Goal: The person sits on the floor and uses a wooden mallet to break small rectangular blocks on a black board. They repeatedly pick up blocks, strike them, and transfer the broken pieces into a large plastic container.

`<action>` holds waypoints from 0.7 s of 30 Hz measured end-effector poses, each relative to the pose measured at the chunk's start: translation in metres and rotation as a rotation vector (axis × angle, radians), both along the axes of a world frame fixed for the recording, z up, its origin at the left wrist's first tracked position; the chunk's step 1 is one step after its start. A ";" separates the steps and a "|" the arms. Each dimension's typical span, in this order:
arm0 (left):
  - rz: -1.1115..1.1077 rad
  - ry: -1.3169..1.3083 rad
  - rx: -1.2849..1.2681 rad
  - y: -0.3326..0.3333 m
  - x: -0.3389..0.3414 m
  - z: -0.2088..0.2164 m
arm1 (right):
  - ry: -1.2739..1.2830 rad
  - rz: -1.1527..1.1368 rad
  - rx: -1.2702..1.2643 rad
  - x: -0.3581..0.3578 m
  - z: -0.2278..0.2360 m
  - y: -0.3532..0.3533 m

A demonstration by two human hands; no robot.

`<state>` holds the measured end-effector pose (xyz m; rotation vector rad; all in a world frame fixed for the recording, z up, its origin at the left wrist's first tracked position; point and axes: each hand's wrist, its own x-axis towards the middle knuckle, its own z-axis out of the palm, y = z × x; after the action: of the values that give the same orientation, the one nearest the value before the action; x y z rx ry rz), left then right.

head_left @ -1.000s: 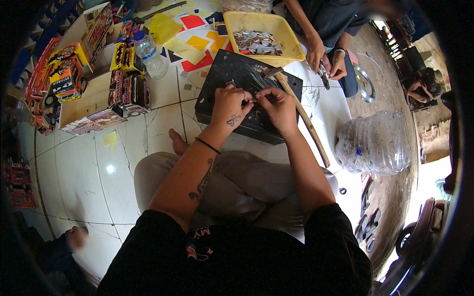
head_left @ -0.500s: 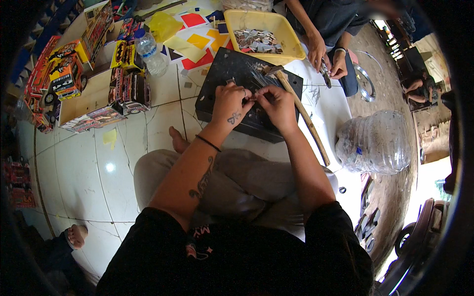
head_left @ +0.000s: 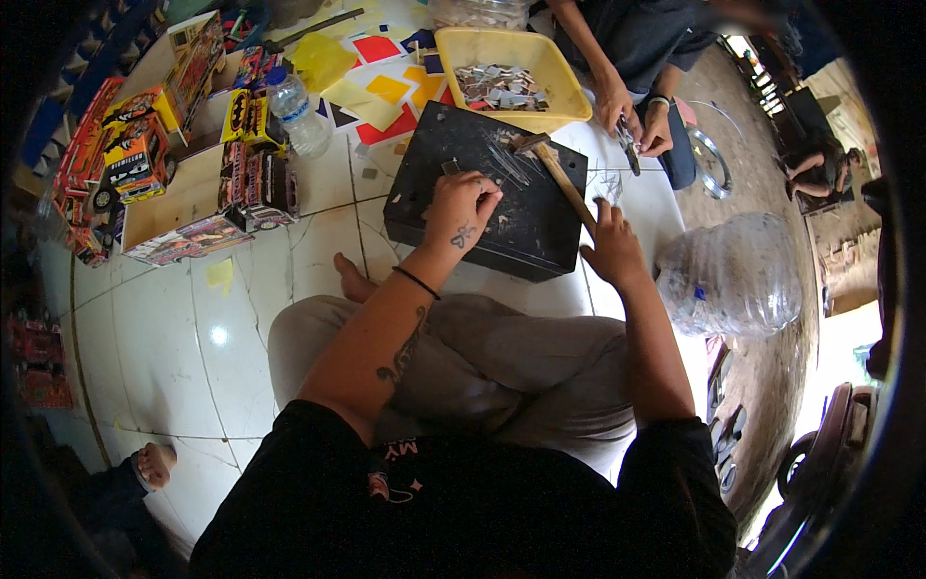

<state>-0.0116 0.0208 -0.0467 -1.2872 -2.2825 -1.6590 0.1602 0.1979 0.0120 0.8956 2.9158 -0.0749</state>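
Observation:
My left hand (head_left: 457, 209) rests over a black block (head_left: 540, 227), thumb and fingers pinched together. Whatever small thing lies between those fingertips is too small to make out. A small dark square piece (head_left: 450, 168) lies on the block just beyond the knuckles. My right hand (head_left: 615, 243) is at the block's right side, closed around the wooden handle of a hammer (head_left: 564, 181). The hammer's head lies on the block's far part, beside thin metal nails or wires (head_left: 511, 159). The handle's lower end is hidden under my hand and forearm.
Beyond the block stands a yellow tub (head_left: 569, 106) of small flat pieces. Toy trucks (head_left: 256, 188) and a water bottle (head_left: 301, 121) are at left, coloured sheets (head_left: 386, 85) behind. Another person's hands (head_left: 637, 121) hold a dark tool. A large clear plastic container (head_left: 728, 275) lies at right.
My right hand has left my left hand's fingertips and moved right and nearer, onto the hammer handle. My left hand stays pinched over the block, slightly nearer.

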 end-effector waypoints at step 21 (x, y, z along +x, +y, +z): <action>0.031 0.173 -0.028 -0.005 0.007 0.008 | 0.397 0.037 -0.317 0.092 0.068 -0.112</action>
<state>-0.0049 0.0153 -0.0384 -1.3373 -2.2208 -1.4486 0.2518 0.0864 0.0802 0.8525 3.1318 -0.7721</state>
